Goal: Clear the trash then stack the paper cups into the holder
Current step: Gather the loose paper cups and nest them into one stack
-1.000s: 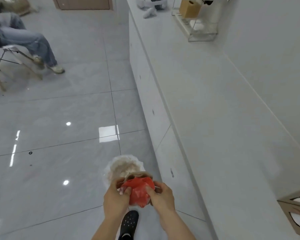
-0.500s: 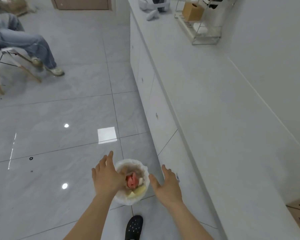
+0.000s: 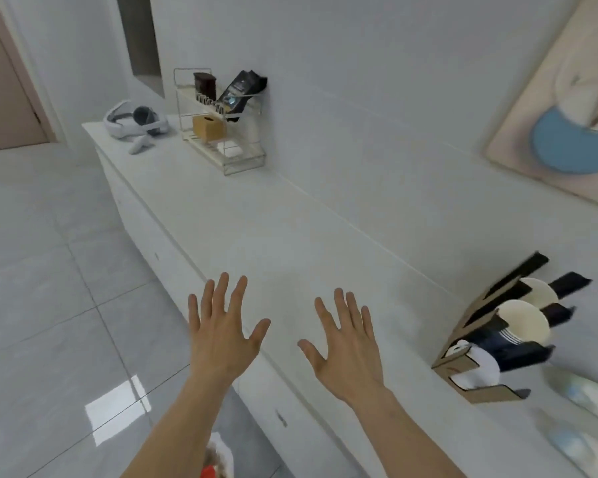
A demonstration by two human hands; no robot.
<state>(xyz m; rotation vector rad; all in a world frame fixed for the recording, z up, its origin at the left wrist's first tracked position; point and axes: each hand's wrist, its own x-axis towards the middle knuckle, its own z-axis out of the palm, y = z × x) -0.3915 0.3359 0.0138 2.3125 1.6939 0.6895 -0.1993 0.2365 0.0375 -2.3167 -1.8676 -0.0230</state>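
My left hand (image 3: 221, 334) and my right hand (image 3: 347, 350) are both open, fingers spread, empty, raised over the front edge of the white counter (image 3: 256, 236). A cardboard cup holder (image 3: 477, 388) stands on the counter at the right. In it lie several paper cups (image 3: 523, 322) on their sides, white with dark blue bands. The trash bin (image 3: 218, 460) with a white liner and red trash in it peeks in at the bottom edge, on the floor below my left forearm.
A wire rack (image 3: 221, 132) with coffee bags and a small brown box stands far back on the counter. A white headset (image 3: 135, 122) and its controller lie beside it. A framed picture (image 3: 560, 108) hangs on the wall at right. Blurred white bottles (image 3: 587, 395) stand right of the holder.
My hands let go of the red trash, which dropped into the bin. Both hands then rose, open, from the bin to counter height. My view swung up and right, so the cup holder shows.
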